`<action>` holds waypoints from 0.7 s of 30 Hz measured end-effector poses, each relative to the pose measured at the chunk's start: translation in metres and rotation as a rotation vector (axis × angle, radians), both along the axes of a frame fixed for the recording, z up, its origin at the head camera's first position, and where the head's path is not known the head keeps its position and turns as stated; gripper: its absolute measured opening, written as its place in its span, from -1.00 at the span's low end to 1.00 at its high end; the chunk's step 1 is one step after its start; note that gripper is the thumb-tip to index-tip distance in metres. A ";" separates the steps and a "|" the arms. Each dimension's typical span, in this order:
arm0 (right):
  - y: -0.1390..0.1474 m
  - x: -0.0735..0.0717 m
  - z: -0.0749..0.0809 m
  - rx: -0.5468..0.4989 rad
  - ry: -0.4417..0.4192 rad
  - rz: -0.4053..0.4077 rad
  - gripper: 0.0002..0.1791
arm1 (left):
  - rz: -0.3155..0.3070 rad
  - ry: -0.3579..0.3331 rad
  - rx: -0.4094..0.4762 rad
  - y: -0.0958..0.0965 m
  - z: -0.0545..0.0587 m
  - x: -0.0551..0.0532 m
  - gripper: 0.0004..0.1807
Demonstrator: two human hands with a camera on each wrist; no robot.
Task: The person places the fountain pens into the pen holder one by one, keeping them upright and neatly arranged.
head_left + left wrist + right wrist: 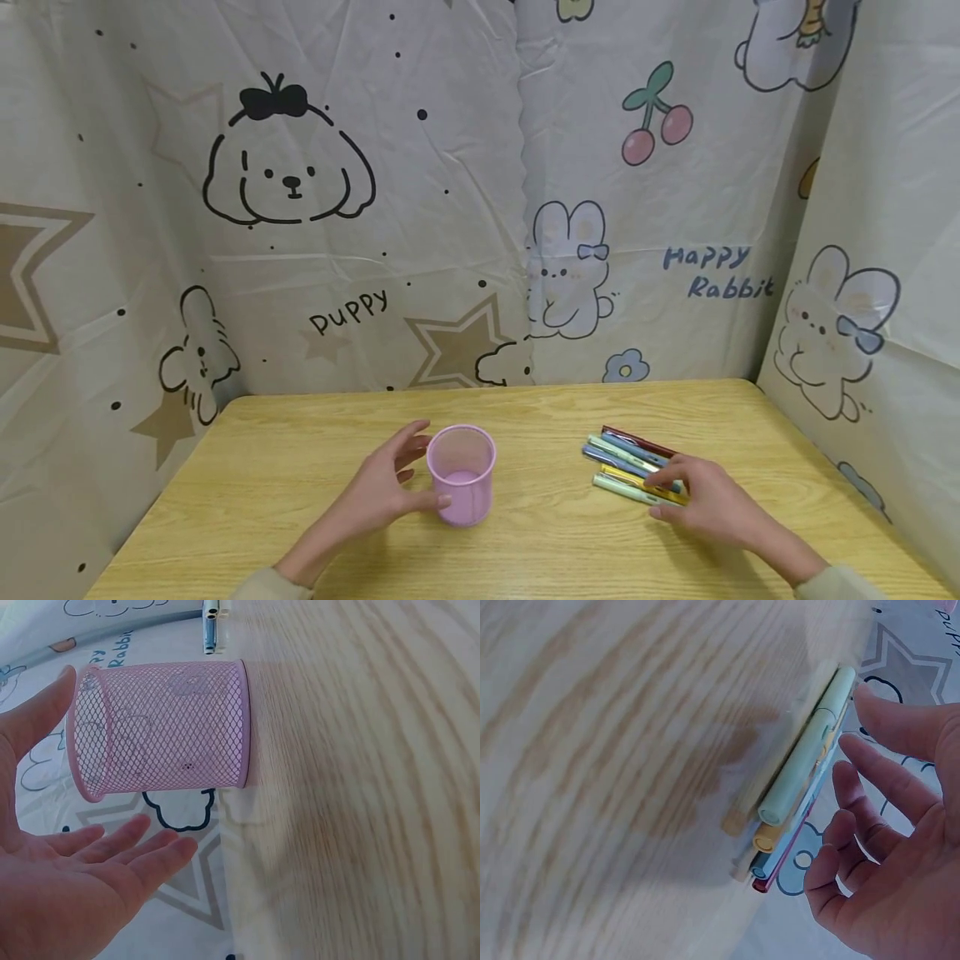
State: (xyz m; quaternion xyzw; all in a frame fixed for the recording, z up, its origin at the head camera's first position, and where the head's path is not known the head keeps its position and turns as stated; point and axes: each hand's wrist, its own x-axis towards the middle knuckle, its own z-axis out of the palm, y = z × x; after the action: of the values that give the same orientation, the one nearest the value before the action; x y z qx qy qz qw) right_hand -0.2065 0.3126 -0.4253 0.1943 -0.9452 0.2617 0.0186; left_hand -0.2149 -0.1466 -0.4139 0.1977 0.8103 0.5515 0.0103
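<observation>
A pink mesh pen holder [467, 504] stands upright on the table, its mouth facing up. Around its left side my left hand [375, 492] spreads its fingers, the thumb overlapping the near wall in the head view. In the left wrist view the fingers are extended beside the holder [165, 727], with the thumb by the rim. Over the right ends of several pens hovers my right hand [712, 504], fingers loosely bent and holding nothing. A light green pen [622, 489] lies nearest me, then a yellow pen [618, 475]; blue ones and a dark red pen [637, 440] lie behind.
The wooden table [540, 533] is bordered at the back and sides by a printed cloth [450, 225] with puppy and rabbit drawings. Bare tabletop lies between the holder and the pens.
</observation>
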 end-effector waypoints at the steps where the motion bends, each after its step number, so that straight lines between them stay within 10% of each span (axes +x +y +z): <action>1: 0.000 -0.001 -0.001 -0.001 -0.001 0.001 -0.71 | -0.013 -0.003 0.011 0.000 0.000 -0.001 0.17; 21: 0.002 -0.009 -0.008 -0.026 -0.044 -0.021 -0.77 | -0.134 -0.144 0.192 0.006 -0.005 -0.013 0.07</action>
State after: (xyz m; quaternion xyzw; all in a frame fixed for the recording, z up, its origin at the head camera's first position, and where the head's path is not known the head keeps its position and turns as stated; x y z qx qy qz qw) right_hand -0.2154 0.3143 -0.4329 0.1784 -0.9438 0.2781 0.0030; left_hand -0.2277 -0.1401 -0.4192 0.2115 0.7358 0.6375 0.0861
